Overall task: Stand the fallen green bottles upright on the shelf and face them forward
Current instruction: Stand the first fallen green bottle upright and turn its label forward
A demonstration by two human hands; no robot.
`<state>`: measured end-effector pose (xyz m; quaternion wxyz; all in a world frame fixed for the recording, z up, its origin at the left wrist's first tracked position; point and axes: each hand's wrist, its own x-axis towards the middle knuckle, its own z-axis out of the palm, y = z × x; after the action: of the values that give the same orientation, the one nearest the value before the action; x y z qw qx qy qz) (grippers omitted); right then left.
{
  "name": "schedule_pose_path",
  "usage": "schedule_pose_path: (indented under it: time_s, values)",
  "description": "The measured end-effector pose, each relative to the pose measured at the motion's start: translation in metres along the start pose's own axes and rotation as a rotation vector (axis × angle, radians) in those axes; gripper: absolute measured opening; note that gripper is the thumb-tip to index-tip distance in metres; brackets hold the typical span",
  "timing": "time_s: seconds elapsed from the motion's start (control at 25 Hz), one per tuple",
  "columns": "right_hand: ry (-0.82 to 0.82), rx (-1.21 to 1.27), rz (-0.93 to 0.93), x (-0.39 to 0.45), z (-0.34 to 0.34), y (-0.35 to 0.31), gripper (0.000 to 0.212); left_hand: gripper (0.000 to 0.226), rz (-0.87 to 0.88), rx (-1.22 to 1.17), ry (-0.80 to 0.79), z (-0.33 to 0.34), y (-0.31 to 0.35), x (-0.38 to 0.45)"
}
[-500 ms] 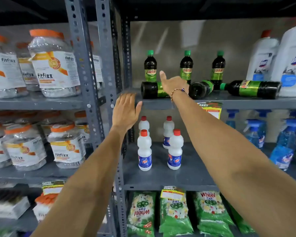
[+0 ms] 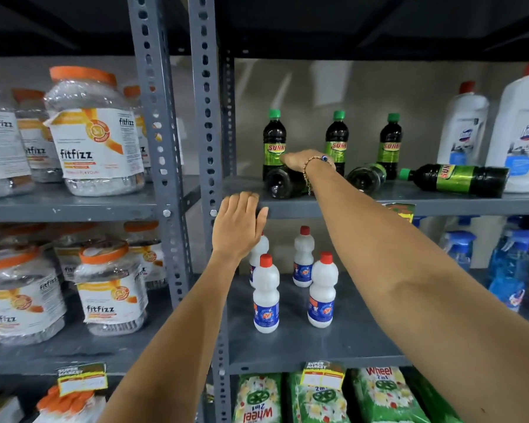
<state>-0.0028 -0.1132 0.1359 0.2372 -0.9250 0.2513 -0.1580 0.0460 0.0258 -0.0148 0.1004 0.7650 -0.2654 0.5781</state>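
Three dark bottles with green caps and green SUNNY labels stand at the back of the grey shelf (image 2: 446, 203): left (image 2: 274, 138), middle (image 2: 336, 138), right (image 2: 390, 141). Three more lie on their sides in front. The left fallen bottle (image 2: 283, 184) and the middle fallen bottle (image 2: 365, 177) show their bases to me. The right fallen bottle (image 2: 461, 180) lies crosswise, cap to the left. My right hand (image 2: 303, 160), with a bead bracelet at the wrist, lies over the left fallen bottle with fingers wrapped on it. My left hand (image 2: 239, 224) is flat and holds nothing, fingertips at the shelf's front edge.
Two big white Domex bottles (image 2: 519, 129) stand at the shelf's right end, right behind the crosswise bottle. A grey upright post (image 2: 205, 117) borders the bay on the left. Small white red-capped bottles (image 2: 266, 297) stand one shelf down. Fitfizz jars (image 2: 92, 132) fill the left bay.
My right hand has come down from an open reach onto the left fallen bottle. My left hand has risen to the shelf's front edge. The view has moved closer to the shelf.
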Motion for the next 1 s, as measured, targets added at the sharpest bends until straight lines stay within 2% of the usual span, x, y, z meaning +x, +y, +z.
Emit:
schedule_pose_path:
  time_s: [0.12, 0.24, 0.4, 0.48, 0.6, 0.72, 0.8, 0.88, 0.92, 1.0]
  values:
    - [0.055, -0.131, 0.001, -0.001, 0.006, -0.015, 0.054, 0.039, 0.022, 0.016, 0.021, 0.001, 0.0, -0.002]
    - [0.054, -0.193, 0.011, -0.004, 0.008, -0.023, 0.059, 0.04, 0.023, 0.02, 0.007, -0.001, -0.001, -0.001]
    - [0.041, -0.274, -0.136, -0.002, -0.003, -0.021, 0.047, 0.039, 0.003, 0.001, 0.015, -0.001, 0.001, -0.002]
    - [0.042, -0.252, -0.147, -0.003, -0.003, -0.016, 0.047, 0.039, -0.025, -0.007, 0.029, -0.001, 0.005, -0.003]
    - [0.076, -0.044, -0.126, 0.004, 0.002, -0.003, 0.052, 0.038, -0.067, -0.023, 0.029, -0.001, 0.009, -0.005]
    - [0.165, 0.326, -0.203, 0.007, 0.012, 0.011, 0.036, 0.041, -0.09, -0.022, 0.026, 0.003, 0.011, -0.008]
    - [0.217, 0.455, -0.261, 0.007, 0.019, 0.015, 0.037, 0.043, -0.099, -0.018, 0.025, 0.004, 0.013, -0.01]
    - [0.245, 0.539, -0.31, 0.009, 0.028, 0.014, 0.028, 0.044, -0.096, -0.008, 0.027, 0.005, 0.012, -0.011]
    - [0.251, 0.568, -0.327, 0.011, 0.032, 0.012, 0.03, 0.043, -0.091, -0.004, 0.027, 0.005, 0.012, -0.012]
    - [0.232, 0.608, -0.345, 0.016, 0.042, 0.01, 0.051, 0.043, -0.082, 0.004, 0.026, 0.005, 0.011, -0.012]
